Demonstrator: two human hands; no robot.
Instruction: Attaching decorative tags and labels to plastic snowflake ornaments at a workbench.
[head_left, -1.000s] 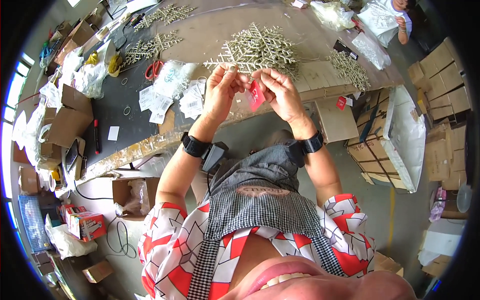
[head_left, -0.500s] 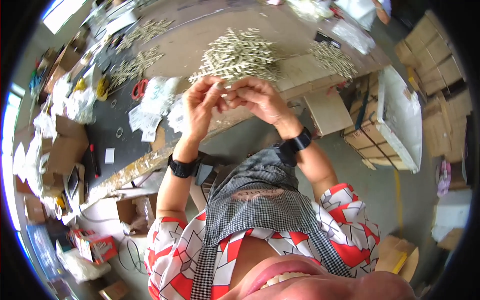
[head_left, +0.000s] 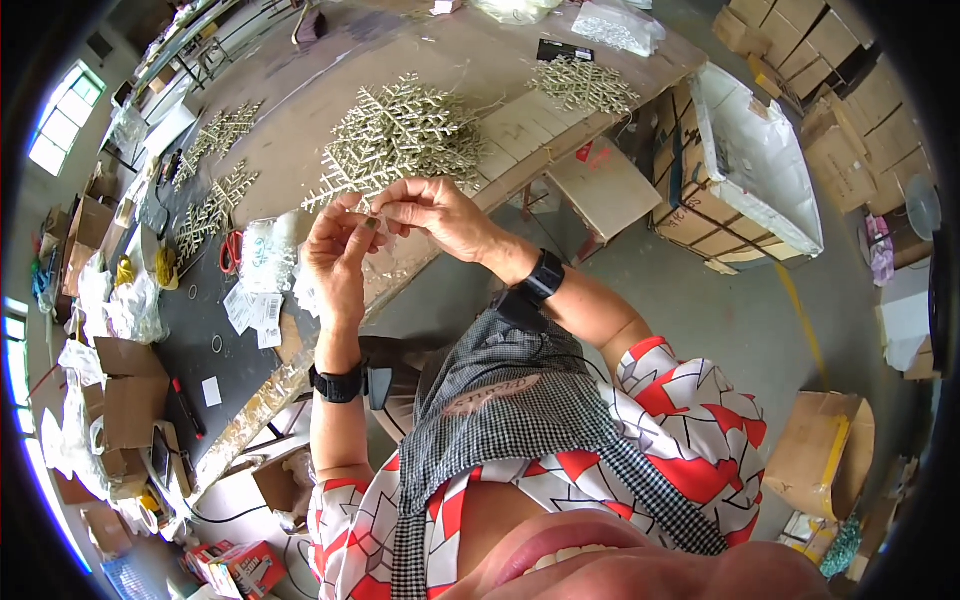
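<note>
My left hand (head_left: 338, 262) and my right hand (head_left: 437, 217) meet at the table's near edge, fingertips almost touching. Thumb and fingers of each are pinched together. Whatever sits between them is too small to make out, perhaps a thin pale strand. Just beyond my fingers lies a heaped pile of gold glittery snowflake ornaments (head_left: 405, 130). A smaller group of snowflakes (head_left: 583, 84) rests to the right, and more snowflakes (head_left: 218, 208) lie to the left.
Red-handled scissors (head_left: 231, 252), a plastic bag of small pieces (head_left: 270, 252) and white labels (head_left: 262, 312) lie left of my hands. A red marker (head_left: 187, 408) is nearer. Right of the table stand a stool (head_left: 605, 183) and a large foam-lined carton (head_left: 745, 170).
The whole view has shifted, so the table and pile appear further left. Both hands stay pinched together beside the pile, with slightly altered finger positions.
</note>
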